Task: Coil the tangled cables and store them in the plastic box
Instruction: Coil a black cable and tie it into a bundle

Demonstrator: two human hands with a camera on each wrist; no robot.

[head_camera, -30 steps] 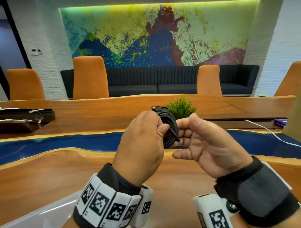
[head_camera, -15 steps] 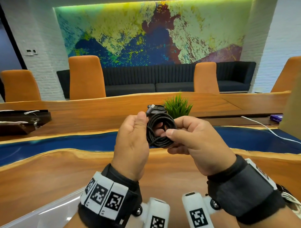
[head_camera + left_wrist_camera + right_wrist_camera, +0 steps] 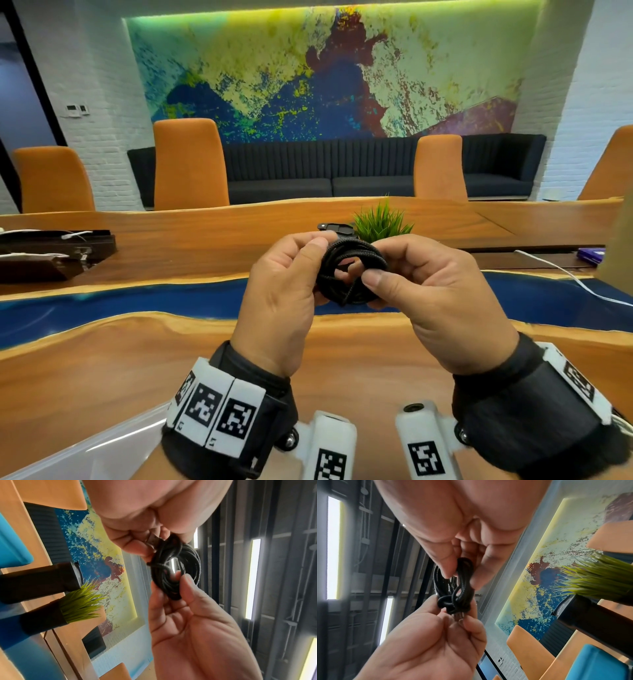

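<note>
Head view: at frame centre, above the counter (image 3: 102, 359), my left hand (image 3: 281, 294) and right hand (image 3: 435, 298) both pinch the black cable coil (image 3: 352, 270); the plastic box (image 3: 102, 452) sits lower left.

Left wrist view: braided cable (image 3: 175, 566), light and limp, I judge; my fingers (image 3: 135, 546) nip its plug.

Right wrist view: loops (image 3: 455, 588) cross mid-frame; gripping that crossing should stop it springing open.
</note>
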